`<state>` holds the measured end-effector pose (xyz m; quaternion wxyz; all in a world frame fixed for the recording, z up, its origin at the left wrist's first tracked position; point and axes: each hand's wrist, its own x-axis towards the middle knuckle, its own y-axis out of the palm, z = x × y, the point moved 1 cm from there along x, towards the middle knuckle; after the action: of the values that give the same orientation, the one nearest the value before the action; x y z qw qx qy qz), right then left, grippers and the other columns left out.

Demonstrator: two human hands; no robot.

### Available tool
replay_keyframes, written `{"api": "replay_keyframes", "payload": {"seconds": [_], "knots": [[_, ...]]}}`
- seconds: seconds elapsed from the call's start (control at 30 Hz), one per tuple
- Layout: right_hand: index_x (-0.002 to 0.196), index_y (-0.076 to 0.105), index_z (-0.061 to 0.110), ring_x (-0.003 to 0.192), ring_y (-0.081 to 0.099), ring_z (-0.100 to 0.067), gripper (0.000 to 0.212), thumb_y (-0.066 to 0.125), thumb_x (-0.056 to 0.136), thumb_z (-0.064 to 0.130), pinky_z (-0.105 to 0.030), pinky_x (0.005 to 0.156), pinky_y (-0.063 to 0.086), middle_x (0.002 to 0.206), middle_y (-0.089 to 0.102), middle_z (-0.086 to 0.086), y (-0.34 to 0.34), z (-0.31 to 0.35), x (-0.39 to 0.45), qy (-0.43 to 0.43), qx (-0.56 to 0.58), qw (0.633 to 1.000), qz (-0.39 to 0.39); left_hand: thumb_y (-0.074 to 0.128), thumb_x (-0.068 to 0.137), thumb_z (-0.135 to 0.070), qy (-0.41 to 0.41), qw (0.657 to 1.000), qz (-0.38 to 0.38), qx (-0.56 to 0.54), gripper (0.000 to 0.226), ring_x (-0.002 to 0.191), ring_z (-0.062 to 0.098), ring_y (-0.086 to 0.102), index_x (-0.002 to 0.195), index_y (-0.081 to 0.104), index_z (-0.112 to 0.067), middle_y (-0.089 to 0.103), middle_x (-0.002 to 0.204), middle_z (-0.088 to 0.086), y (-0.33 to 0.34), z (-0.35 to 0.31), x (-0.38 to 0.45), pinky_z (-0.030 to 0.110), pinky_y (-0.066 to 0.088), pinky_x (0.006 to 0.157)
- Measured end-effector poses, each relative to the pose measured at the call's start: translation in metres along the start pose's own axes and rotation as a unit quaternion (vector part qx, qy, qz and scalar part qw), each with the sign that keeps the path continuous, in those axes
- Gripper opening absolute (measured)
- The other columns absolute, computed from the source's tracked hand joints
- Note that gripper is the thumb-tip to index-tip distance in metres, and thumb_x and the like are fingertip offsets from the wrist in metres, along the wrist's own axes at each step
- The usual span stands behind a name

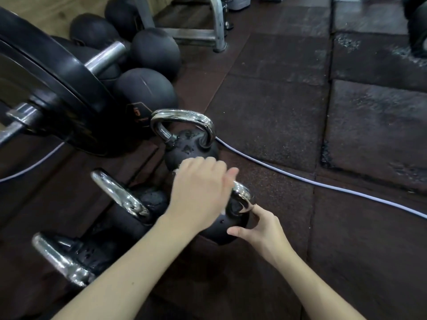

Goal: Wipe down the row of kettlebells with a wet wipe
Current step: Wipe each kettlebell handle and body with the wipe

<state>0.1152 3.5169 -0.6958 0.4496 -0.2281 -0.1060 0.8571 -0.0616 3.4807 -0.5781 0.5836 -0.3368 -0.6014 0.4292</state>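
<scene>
Kettlebell (227, 224) between hands, left (198, 192) gripping its handle, right (258, 227) open against its side

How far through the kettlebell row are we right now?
Looks done: the far kettlebell shows wet droplets. In hand: the left hand closes over the second kettlebell handle; the right hand steadies its body. The wipe is barely visible. Left, apparently: the two nearer kettlebells.
</scene>
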Motion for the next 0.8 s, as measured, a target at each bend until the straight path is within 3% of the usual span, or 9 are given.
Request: {"api": "replay_keyframes", "payload": {"seconds": [0.13,0.23,0.33,0.43,0.57,0.63,0.7,0.77,0.8], "knots": [[0.104,0.074,0.027,0.082,0.067,0.004,0.037,0.090,0.070,0.030,-0.013,0.068,0.046,0.089,0.076,0.017,-0.004,0.005,-0.003,-0.023,-0.011,1.000,0.005,0.049,0.104,-0.044,0.048,0.995,0.022,0.083,0.048,0.064,0.028,0.056,0.069,0.063,-0.015,0.059,0.065,0.006,0.014,-0.058,0.004,0.042,0.042,0.067],[0.093,0.075,0.021,0.075,0.069,-0.007,0.016,0.081,0.078,0.024,-0.017,0.059,0.048,0.075,0.073,0.007,-0.004,0.009,-0.005,-0.042,-0.007,0.999,-0.010,0.059,0.098,-0.047,0.070,0.986,0.084,0.128,0.046,0.061,0.025,0.056,0.066,0.069,-0.015,0.060,0.062,0.003,0.019,-0.074,0.005,0.039,0.045,0.069],[0.096,0.074,0.030,0.083,0.070,-0.007,0.034,0.088,0.067,0.041,-0.015,0.067,0.050,0.087,0.076,0.014,-0.002,0.007,-0.003,-0.035,0.015,0.999,0.002,0.052,0.102,-0.042,0.096,0.991,0.023,0.095,0.050,0.055,0.025,0.056,0.062,0.066,-0.016,0.060,0.058,0.003,0.019,-0.059,0.009,0.037,0.044,0.066],[0.139,0.059,0.040,0.125,0.058,0.003,0.083,0.095,0.064,0.034,-0.019,0.105,0.046,0.134,0.065,0.023,-0.002,0.003,0.000,-0.024,0.013,1.000,0.016,0.027,0.111,-0.034,0.095,0.994,-0.017,0.044,0.057,0.063,0.030,0.057,0.071,0.065,-0.020,0.058,0.063,0.001,0.007,-0.024,0.010,0.044,0.044,0.072],[0.152,0.041,0.045,0.143,0.036,0.007,0.103,0.096,0.066,0.030,-0.014,0.117,0.026,0.156,0.037,0.029,-0.003,0.005,-0.001,-0.020,0.044,0.998,0.030,0.031,0.099,-0.031,-0.108,0.980,0.028,-0.164,0.040,0.068,0.030,0.057,0.072,0.054,-0.013,0.059,0.060,0.002,-0.001,0.034,0.000,0.047,0.048,0.072],[0.153,0.035,0.047,0.142,0.036,0.008,0.108,0.096,0.065,0.032,-0.017,0.118,0.027,0.156,0.037,0.030,-0.004,0.004,0.000,-0.021,0.042,0.998,0.031,0.034,0.098,-0.039,-0.351,0.859,0.002,-0.373,0.050,0.067,0.022,0.059,0.076,0.059,-0.002,0.064,0.062,-0.002,0.010,0.043,0.000,0.040,0.046,0.071],[0.152,0.033,0.051,0.141,0.037,0.009,0.109,0.096,0.065,0.035,-0.020,0.118,0.032,0.156,0.034,0.034,-0.007,0.005,0.002,-0.021,0.026,0.999,0.030,0.041,0.102,-0.041,-0.550,0.677,-0.035,-0.487,0.052,0.066,0.021,0.057,0.086,0.065,0.002,0.064,0.072,0.004,0.029,0.050,-0.001,0.036,0.044,0.067],[0.152,0.032,0.054,0.142,0.038,0.008,0.109,0.095,0.064,0.040,-0.020,0.116,0.035,0.155,0.026,0.042,-0.008,0.007,0.003,-0.013,0.008,1.000,0.027,0.044,0.101,-0.046,-0.611,0.545,-0.059,-0.571,0.054,0.071,0.026,0.061,0.096,0.065,0.003,0.063,0.084,0.019,0.042,0.054,-0.005,0.035,0.049,0.070],[0.152,0.030,0.056,0.142,0.038,0.008,0.110,0.094,0.064,0.042,-0.021,0.115,0.036,0.153,0.024,0.046,-0.007,0.008,0.003,-0.007,0.000,1.000,0.024,0.045,0.098,-0.050,-0.608,0.532,-0.066,-0.586,0.058,0.072,0.029,0.062,0.092,0.065,0.004,0.063,0.085,0.022,0.045,0.054,-0.008,0.038,0.051,0.073]]}}
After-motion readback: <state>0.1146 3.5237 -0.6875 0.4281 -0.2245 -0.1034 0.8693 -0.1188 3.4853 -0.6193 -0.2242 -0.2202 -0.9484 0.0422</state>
